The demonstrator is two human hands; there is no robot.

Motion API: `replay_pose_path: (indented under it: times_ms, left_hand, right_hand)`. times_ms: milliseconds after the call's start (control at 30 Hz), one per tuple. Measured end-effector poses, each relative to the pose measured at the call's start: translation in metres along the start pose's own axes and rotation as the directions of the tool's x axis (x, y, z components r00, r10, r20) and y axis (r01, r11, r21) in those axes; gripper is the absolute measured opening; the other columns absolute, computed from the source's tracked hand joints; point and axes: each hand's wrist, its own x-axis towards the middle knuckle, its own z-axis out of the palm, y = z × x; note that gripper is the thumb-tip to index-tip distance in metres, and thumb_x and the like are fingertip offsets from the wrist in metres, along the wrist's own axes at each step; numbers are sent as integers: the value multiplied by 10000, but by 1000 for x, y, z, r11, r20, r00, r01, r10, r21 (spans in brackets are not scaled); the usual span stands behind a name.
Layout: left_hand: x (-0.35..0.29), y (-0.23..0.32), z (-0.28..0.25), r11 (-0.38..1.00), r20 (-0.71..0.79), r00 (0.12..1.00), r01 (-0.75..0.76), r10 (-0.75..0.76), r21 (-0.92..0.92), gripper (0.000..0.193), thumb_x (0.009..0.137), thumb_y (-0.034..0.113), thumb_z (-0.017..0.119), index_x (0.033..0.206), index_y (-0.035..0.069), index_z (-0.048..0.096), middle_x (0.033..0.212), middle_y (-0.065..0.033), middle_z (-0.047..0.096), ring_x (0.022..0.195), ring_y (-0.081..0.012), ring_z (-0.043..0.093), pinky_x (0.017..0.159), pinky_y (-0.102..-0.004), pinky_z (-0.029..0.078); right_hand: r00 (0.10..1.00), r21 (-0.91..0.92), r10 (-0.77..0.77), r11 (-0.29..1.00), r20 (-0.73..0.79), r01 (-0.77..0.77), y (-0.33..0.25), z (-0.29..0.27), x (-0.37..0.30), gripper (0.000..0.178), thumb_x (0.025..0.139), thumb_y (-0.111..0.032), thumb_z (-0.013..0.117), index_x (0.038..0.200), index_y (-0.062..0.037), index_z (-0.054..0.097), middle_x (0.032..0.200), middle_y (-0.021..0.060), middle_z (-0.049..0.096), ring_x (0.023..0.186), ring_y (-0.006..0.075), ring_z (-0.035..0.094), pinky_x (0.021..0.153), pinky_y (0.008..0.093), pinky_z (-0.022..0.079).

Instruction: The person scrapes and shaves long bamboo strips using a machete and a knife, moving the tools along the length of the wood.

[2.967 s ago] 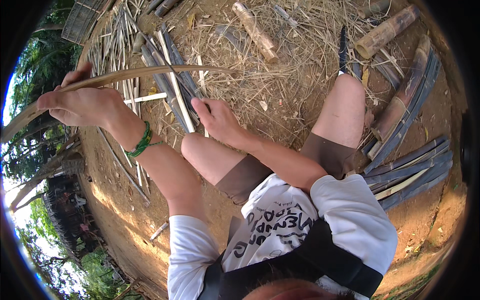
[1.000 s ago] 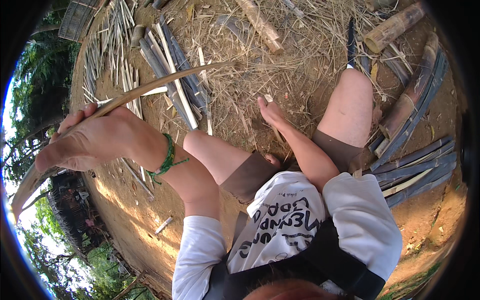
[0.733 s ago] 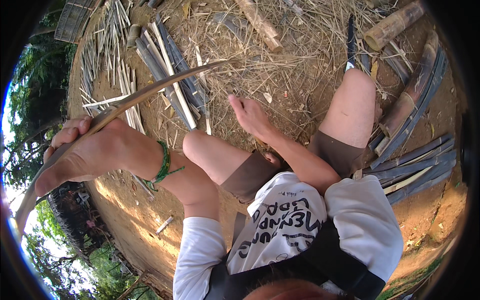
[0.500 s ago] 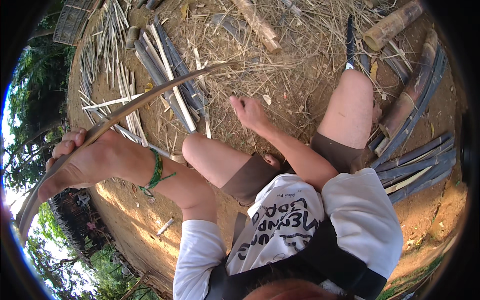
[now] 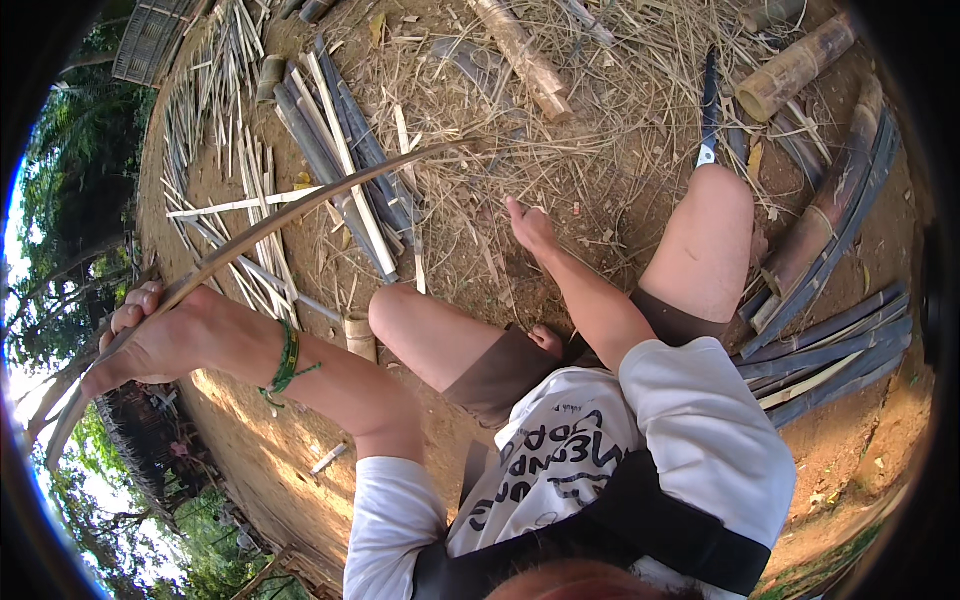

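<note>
My left hand [image 5: 155, 335], raised at the left with a green cord bracelet [image 5: 290, 365] on its wrist, is closed around a long, slightly curved bamboo strip [image 5: 280, 215]. The strip slants from the left rim past my hand, its thin far end reaching over the litter beyond my knees. My right hand [image 5: 535, 232] hovers between my knees, apart from the strip, with its fingers curled and one digit pointing forward. Whatever its fingers hold, if anything, is hidden. A dark-bladed saw [image 5: 709, 110] lies beyond my right knee.
Dark split bamboo [image 5: 340, 150] and pale strips [image 5: 265, 215] lie at the left. A bamboo section [image 5: 790, 70], a long half-split culm [image 5: 835, 190] and dark slats [image 5: 850, 345] lie at the right. Thin shavings [image 5: 600, 130] cover the ground ahead. A short bamboo piece [image 5: 360, 335] stands beside my left knee.
My right hand has moved to the right, away from the strip's far end. My left hand keeps its hold on the strip. The view has shifted slightly.
</note>
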Motion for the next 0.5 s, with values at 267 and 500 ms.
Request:
replay_pose_path:
  times_ms: [267, 500]
  left_hand:
    - [21, -18, -2, 998, -161, 986, 51, -43, 42, 780, 718, 825, 618, 785, 79, 403, 545, -5, 381, 443, -136, 411, 380, -252, 378]
    - [14, -20, 12, 990, -136, 989, -44, 62, 133, 585, 945, 586, 516, 862, 17, 405, 640, -69, 417, 490, -182, 408, 410, -289, 355]
  right_hand:
    - [998, 39, -57, 998, -29, 59, 0, 19, -6, 827, 981, -673, 329, 870, 73, 669, 813, 264, 669, 799, 377, 669, 725, 513, 486]
    - [993, 94, -29, 995, 118, 18, -13, 12, -23, 849, 977, -669, 336, 903, 104, 680, 939, 305, 685, 963, 442, 663, 821, 513, 483]
